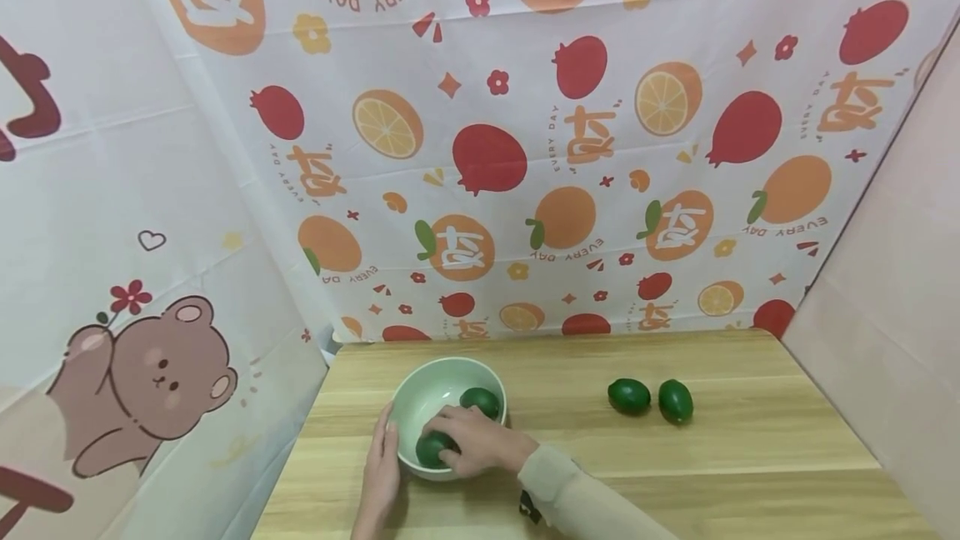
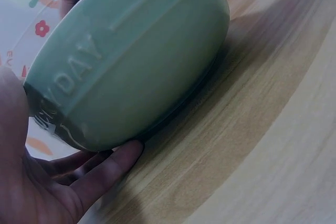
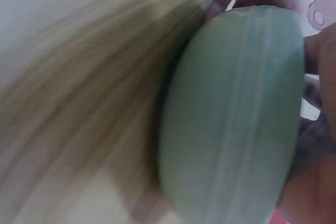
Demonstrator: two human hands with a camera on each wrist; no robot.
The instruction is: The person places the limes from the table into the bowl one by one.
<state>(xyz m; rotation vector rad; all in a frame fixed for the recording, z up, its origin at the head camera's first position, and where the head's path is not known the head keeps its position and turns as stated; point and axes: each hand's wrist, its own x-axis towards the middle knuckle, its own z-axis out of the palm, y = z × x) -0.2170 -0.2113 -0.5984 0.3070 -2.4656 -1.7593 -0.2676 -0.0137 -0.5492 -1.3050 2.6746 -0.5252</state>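
Observation:
A pale green bowl (image 1: 450,369) stands on the wooden table with two dark green limes in it. My left hand (image 1: 382,469) holds the bowl's left side; in the left wrist view, its fingers (image 2: 107,174) reach the base under the raised lettering. Reaching over the near right rim, my right hand (image 1: 476,440) grips the nearer lime (image 1: 433,450) inside the bowl. The other lime (image 1: 480,401) lies beside the far right wall, just beyond my right fingers. In the right wrist view the bowl wall (image 3: 231,119) hides that lime, and my right hand (image 3: 317,156) shows only partly.
Two more limes (image 1: 628,397) lie close together on the table to the right of the bowl. A small black object (image 1: 529,507) shows beside my right sleeve. A fruit-printed cloth (image 1: 487,248) hangs behind the table (image 1: 750,440), with a bear-printed cloth (image 1: 161,373) at left.

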